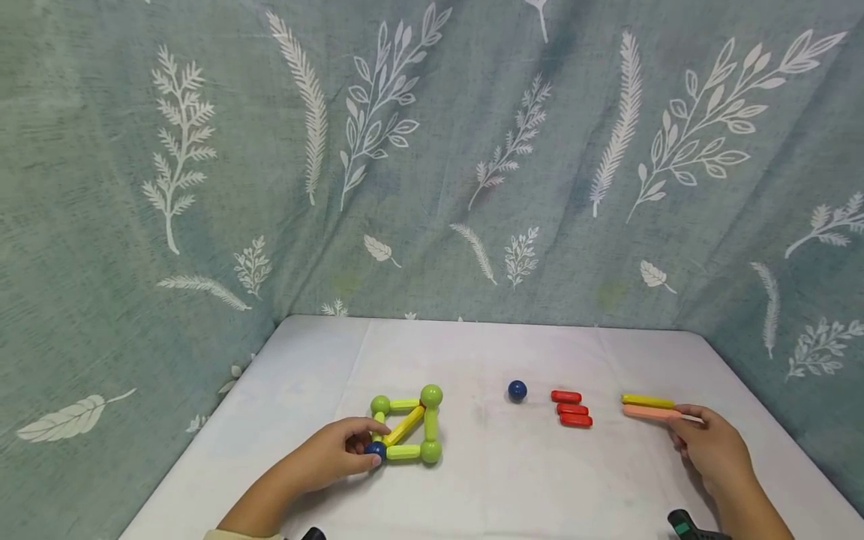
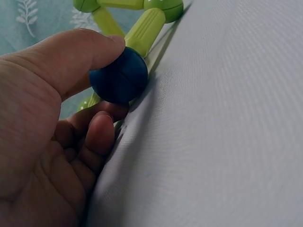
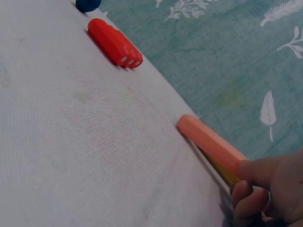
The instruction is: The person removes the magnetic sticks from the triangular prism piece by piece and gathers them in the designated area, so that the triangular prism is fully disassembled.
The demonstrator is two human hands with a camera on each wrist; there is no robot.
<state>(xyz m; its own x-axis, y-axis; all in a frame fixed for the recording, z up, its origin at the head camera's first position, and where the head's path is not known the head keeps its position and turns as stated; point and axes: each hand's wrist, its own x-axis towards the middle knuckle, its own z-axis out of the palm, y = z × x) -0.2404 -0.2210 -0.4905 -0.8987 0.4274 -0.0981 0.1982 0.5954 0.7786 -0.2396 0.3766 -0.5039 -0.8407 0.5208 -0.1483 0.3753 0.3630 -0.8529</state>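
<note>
- Nearest the head camera, we find a beige sleeve cuff (image 1: 244, 535) on the left arm and a dark device (image 1: 685, 523) by the right wrist, both cut by the lower edge.
- Left grip (image 1: 337, 448): we see thumb and fingers pinching a dark blue corner ball (image 1: 375, 451).
- We locate this ball at the near left corner of a four-sided frame resting on the white tabletop (image 1: 499, 491). We count three green balls (image 1: 430, 451) at the other corners, with light green rods (image 1: 403, 452) along the sides.
- Yellow diagonal rod (image 1: 405, 426): we trace it from the blue corner toward the far right green ball.
- Right grip (image 1: 712, 442): we see the fingers pinching the right end of an orange rod (image 1: 649, 412), well to the right of the frame.
- Loose yellow rod (image 1: 646, 400): it lies alongside the orange rod, on the far side. We cannot tell whether the fingers touch it.
- Between frame and right grip, we note a loose blue ball (image 1: 517, 391) and three red rods (image 1: 572, 409) set side by side.
- Behind the tabletop, we observe a grey-green cloth (image 1: 432, 165) with white leaf prints.
</note>
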